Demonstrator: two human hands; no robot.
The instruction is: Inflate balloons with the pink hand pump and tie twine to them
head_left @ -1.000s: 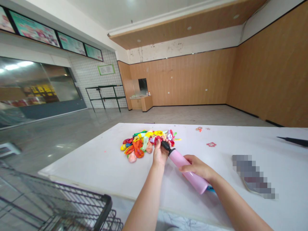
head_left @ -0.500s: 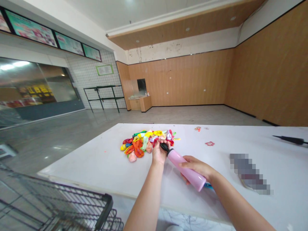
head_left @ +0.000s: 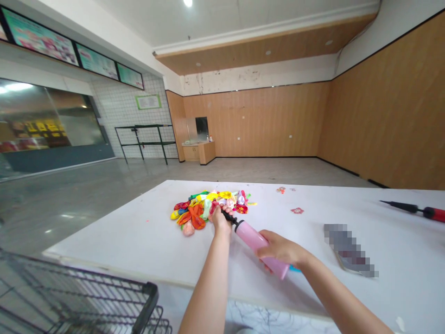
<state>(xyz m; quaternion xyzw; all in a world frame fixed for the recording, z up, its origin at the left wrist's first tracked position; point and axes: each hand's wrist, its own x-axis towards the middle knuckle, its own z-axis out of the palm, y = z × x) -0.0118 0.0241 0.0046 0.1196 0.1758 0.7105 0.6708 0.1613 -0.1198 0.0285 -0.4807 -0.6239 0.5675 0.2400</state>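
A pink balloon pump with a black nozzle slants above the white table. My right hand is wrapped around its pink barrel; a bit of blue shows past the barrel's lower end. My left hand is closed at the nozzle end, with a red balloon at its fingertips. Whether that balloon sits on the nozzle is hidden by the fingers. Just beyond and left of this hand lies a pile of uninflated balloons in several colours.
A second pump, black and red, lies at the right edge. Nearer is a pixelated flat object. Small red stickers or scraps lie toward the back. A black wire cart stands against the table's front left.
Both hands and the pump have moved slightly left, the left hand carrying the red balloon closer to the pile. The view has shifted a little, showing more of the second pump.
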